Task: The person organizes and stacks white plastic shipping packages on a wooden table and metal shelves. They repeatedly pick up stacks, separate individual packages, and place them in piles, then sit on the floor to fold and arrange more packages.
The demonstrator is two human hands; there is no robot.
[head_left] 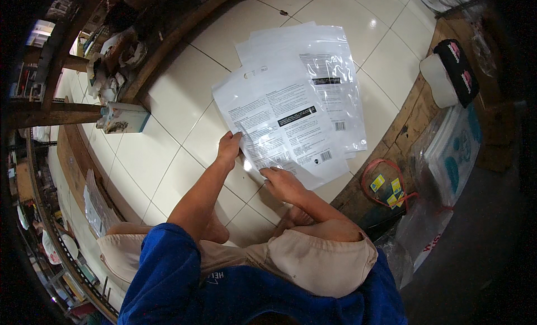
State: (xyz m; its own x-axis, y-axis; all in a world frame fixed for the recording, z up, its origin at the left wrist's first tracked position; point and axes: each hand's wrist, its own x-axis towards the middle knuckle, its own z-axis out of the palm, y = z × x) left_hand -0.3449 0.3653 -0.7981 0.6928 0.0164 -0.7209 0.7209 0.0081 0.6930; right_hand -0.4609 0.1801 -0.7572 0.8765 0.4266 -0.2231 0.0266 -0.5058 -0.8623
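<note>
Top plastic bag (282,132) lies on stack of bags (330,84), on tiled floor (179,134); left hand (229,147) pinches its near-left edge; right hand (282,182) presses near edge, fingers flat; best keep edge taut, lift slowly, avoid dragging stack beneath.

You've got a glossy cream tiled floor (184,90) under everything here. Lying flat on it is a loose stack of clear plastic bags (302,95) with white printed backs, fanned out a bit so the top one sits lower left of the rest. Over by the wooden beam there's a small teal and white carton (124,118) sitting on the tiles, well apart from the bags.
</note>
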